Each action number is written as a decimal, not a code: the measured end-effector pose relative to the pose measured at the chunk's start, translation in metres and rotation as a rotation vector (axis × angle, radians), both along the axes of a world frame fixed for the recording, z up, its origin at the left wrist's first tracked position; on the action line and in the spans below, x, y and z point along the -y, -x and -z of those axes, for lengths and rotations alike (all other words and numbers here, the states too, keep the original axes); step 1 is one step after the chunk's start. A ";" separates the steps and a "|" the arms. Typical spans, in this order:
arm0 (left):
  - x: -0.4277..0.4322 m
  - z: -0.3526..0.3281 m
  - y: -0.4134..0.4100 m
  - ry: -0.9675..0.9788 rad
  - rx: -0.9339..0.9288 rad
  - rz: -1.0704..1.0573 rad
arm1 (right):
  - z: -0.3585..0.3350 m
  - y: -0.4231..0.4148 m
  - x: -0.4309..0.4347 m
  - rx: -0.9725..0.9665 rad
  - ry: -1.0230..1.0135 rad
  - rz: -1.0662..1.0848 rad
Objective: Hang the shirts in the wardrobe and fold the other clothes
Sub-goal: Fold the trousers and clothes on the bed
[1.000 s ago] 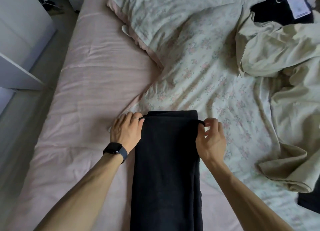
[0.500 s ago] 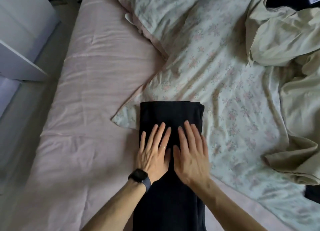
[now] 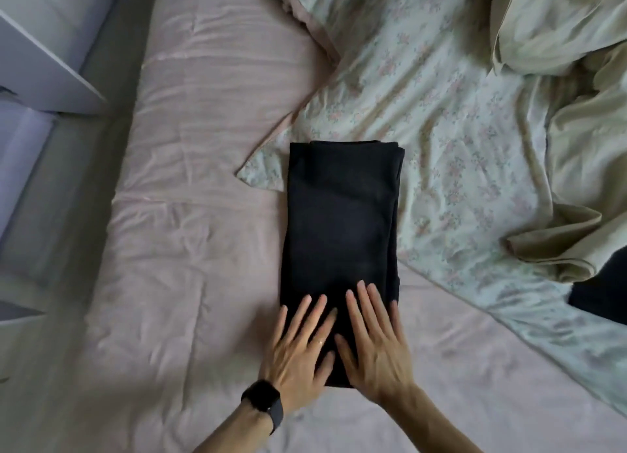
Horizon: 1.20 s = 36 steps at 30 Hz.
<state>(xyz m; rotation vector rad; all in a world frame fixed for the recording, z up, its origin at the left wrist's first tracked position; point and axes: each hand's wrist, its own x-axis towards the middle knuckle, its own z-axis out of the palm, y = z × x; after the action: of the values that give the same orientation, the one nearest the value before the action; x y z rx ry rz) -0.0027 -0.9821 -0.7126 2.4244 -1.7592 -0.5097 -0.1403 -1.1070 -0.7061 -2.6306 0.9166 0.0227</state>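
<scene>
A black garment (image 3: 341,222) lies folded into a long rectangle on the bed, half on the pink sheet and half on the floral duvet. My left hand (image 3: 300,345), with a dark watch on the wrist, presses flat on the garment's near end, fingers straight and spread. My right hand (image 3: 375,342) lies flat beside it on the same near end. A crumpled beige garment (image 3: 576,140) is piled at the right of the bed. Part of another dark garment (image 3: 600,293) shows at the right edge.
The pink sheet (image 3: 190,215) covers the left side of the bed. The floral duvet (image 3: 441,96) spreads across the upper right. White furniture (image 3: 44,45) stands to the left of the bed, across a narrow strip of floor.
My hands went from pinching the garment's far corners to lying flat on it, then slid toward me down to its near end. The view has shifted further down the bed.
</scene>
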 end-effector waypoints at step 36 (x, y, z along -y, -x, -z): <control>0.081 -0.136 -0.097 -0.220 -0.394 -0.208 | -0.138 -0.051 0.084 -0.242 -0.458 0.160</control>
<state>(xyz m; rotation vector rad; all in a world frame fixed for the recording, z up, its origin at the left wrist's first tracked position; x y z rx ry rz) 0.0939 -1.0632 -0.5766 2.3887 -1.3362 -1.1134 -0.0898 -1.1913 -0.5680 -2.1544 1.0526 0.4627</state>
